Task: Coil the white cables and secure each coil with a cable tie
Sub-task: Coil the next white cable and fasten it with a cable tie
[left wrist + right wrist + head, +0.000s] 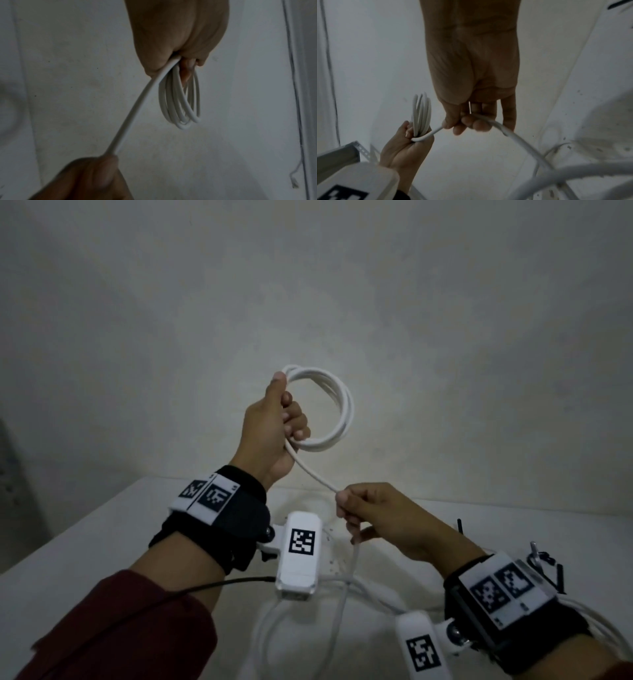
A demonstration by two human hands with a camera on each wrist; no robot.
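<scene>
- Nearest to you: your two wrists w/ black straps and white boxes w/ black-and-white square marks on them.
- Your left hand (274, 429) is up in the air, fingers curled tight round one side of the coil (337, 405). Thumb lies flat along the top of it.
- The coil has a few round loops stacked close. From the left wrist view they fan out a bit, not neat yet.
- Your right hand (373, 515) is lower, fingers and thumb pinching the loose cable (313, 472) that runs straight from the coil.
- Past your right hand the cable drops to the white table (102, 529) and lies there in big soft bends, so I think more is left to wind.
- Job so far: about part way thru the 1st coil. No tie on it yet.
- Black cable ties (556, 571), I think, lie on the table by your right wrist. Thin, stiff strips; too dark to be sure.
- The cable looks smooth, round, bendy, a bit springy.
</scene>
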